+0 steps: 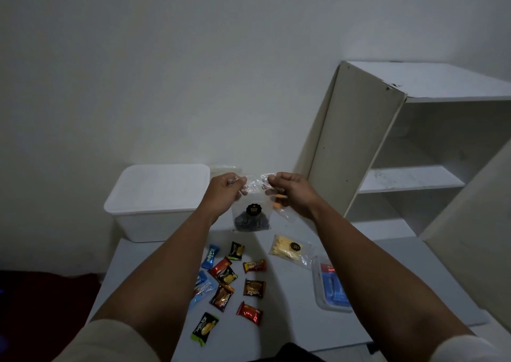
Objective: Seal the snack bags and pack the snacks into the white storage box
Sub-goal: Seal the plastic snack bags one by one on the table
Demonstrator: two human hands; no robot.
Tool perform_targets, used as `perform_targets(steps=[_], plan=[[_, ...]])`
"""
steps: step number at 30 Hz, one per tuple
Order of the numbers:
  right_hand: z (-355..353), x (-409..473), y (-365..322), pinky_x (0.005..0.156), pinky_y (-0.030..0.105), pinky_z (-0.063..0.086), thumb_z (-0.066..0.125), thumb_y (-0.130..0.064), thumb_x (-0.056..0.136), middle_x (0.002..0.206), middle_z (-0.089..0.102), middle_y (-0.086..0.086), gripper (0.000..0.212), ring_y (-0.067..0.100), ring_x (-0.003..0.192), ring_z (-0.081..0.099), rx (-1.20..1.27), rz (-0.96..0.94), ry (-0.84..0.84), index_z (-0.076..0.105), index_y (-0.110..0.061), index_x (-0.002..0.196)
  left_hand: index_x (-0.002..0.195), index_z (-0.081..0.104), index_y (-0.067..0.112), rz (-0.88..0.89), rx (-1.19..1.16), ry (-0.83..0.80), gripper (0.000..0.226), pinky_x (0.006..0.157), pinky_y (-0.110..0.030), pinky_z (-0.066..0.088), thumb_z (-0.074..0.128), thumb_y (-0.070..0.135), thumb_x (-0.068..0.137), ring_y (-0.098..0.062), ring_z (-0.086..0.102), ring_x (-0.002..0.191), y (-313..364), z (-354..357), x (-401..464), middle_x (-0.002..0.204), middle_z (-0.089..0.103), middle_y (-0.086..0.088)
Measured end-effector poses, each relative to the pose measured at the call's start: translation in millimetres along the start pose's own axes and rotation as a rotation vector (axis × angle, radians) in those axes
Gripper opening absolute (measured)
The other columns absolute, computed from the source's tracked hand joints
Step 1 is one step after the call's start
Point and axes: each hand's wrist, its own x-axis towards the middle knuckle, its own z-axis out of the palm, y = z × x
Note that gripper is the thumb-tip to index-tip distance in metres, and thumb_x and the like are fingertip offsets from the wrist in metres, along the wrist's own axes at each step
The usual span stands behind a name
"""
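At the far left of the table (132, 254) stands the white storage box (154, 204), its lid on, pushed back toward the wall. Just right of it the left hand (224, 193) is raised above the table, fingers curled and pinching the top left corner of a clear snack bag (251, 209). The bag hangs upright between the hands, long axis vertical, mouth pointing up, dark snacks settled at the bottom under a round black label. The right hand (290, 190) pinches the top right corner in the same way, so the mouth is stretched between them.

Below, on the table, small wrapped snacks (229, 281) lie scattered in blue, green, red and brown wrappers. Right of them a second clear bag of pale yellow sticks (287, 249) lies flat, its long axis slanting. Further right sits a clear tray with blue contents (331, 287), and beyond it a white shelf unit (409, 146).
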Motion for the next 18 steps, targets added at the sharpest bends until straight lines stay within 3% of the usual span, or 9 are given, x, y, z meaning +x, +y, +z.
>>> perform_targets(steps=[3, 9, 13, 18], plan=[[0.9, -2.2, 0.6, 0.066, 0.028, 0.054, 0.067, -0.022, 0.097, 0.092, 0.076, 0.002, 0.012, 0.021, 0.088, 0.072, 0.006, -0.042, 0.063, 0.075, -0.015, 0.091, 0.094, 0.073, 0.006, -0.009, 0.003, 0.024, 0.033, 0.069, -0.023, 0.05, 0.058, 0.035, 0.101, -0.005, 0.062, 0.063, 0.3, -0.2, -1.1, 0.073, 0.076, 0.005], [0.9, -2.8, 0.0, 0.073, 0.029, 0.056, 0.074, -0.024, 0.092, 0.095, 0.077, 0.006, 0.017, 0.014, 0.083, 0.071, -0.094, -0.046, 0.015, 0.074, -0.008, 0.099, 0.096, 0.072, 0.008, -0.005, -0.011, -0.015, 0.034, 0.068, -0.02, 0.053, 0.051, 0.033, 0.105, -0.007, 0.066, 0.07, -1.6, 3.5, -0.3, 0.087, 0.079, -0.003], [2.9, -4.2, -0.1, 0.049, 0.015, 0.045, 0.069, -0.011, 0.095, 0.078, 0.069, 0.008, 0.009, 0.004, 0.056, 0.063, -0.129, -0.108, 0.031, 0.067, -0.006, 0.088, 0.096, 0.072, 0.002, 0.0, -0.015, -0.019, 0.036, 0.072, -0.024, 0.053, 0.052, 0.03, 0.105, -0.007, 0.065, 0.068, -4.0, 8.9, -0.1, 0.083, 0.078, -0.005], [-3.3, -5.2, -2.1, 0.052, 0.017, 0.046, 0.074, -0.023, 0.092, 0.084, 0.075, 0.005, 0.012, 0.011, 0.072, 0.068, -0.301, -0.108, 0.008, 0.075, -0.01, 0.092, 0.091, 0.073, 0.007, 0.016, 0.023, -0.041, 0.035, 0.081, -0.035, 0.056, 0.052, 0.031, 0.105, -0.012, 0.065, 0.074, -4.5, 12.1, -1.9, 0.083, 0.078, -0.007]])
